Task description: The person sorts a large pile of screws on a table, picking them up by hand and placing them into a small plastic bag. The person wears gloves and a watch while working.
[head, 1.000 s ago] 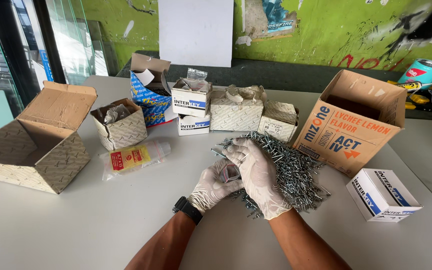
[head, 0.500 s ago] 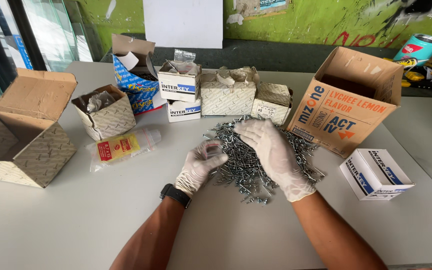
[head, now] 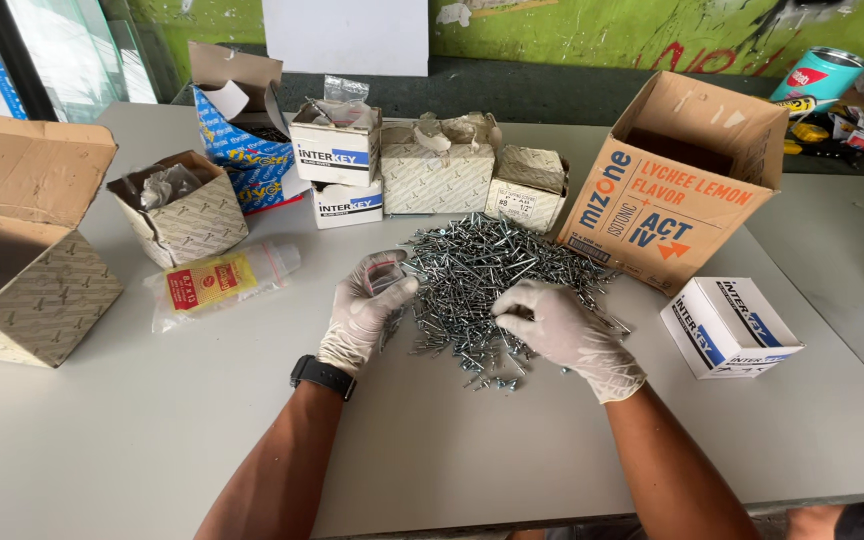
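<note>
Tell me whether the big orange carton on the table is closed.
No, the orange carton stands with its top flaps open, dark inside showing, beside the screw pile.

My single head-worn camera looks steeply down and forward over the grey table [head: 102,430] from close range. It faces the green wall [head: 592,30]; I have no second view.

To my far left stands an open brown patterned carton [head: 27,255], with a smaller torn one [head: 180,205] beside it and a clear packet with a yellow-and-red label [head: 220,281] lying in front. A blue printed box [head: 247,150], white-and-blue boxes [head: 337,150] and pale patterned boxes [head: 439,172] line the back. At my right sit a large orange-printed cardboard box [head: 667,195] and a small white-and-blue box [head: 730,325].
</note>
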